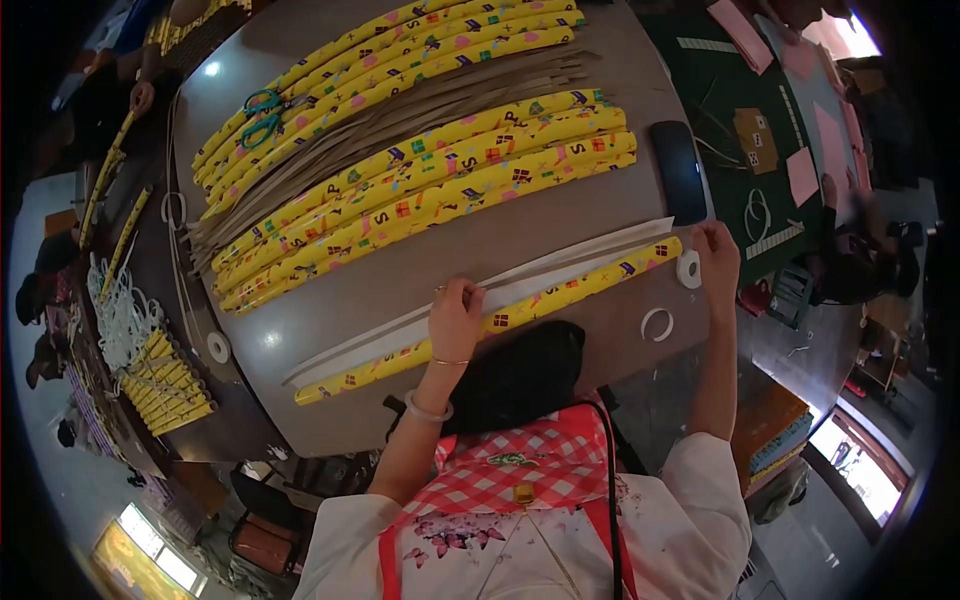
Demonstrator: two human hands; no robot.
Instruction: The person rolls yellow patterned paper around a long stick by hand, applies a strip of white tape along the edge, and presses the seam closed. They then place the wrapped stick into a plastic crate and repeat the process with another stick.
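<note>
Apron below; L hand prob. on yellow tube, R hand nr tape.

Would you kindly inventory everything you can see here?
Long patterned rolls: several, yellow, brown table's far half.
Flat strips: many, brown, between those rolls.
Scissors: one, green-handled, atop far rolls.
Flat device: one, black, table's right edge.
Front patterned roll: one, yellow, table's near side.
Pale paper: count unclear, white, behind front roll.
Tape roll: one, white, near its right end.
Thin ring: one, white, near tape roll.
Fabric-like bundle: one, black, table's near edge.
Bundled rolls: several, yellow, at left.
Cords: many, white, beside them.
Sheets: several, pink, right background.
Left hand: one, bare, on front roll.
Right hand: one, bare, beside tape roll.
</note>
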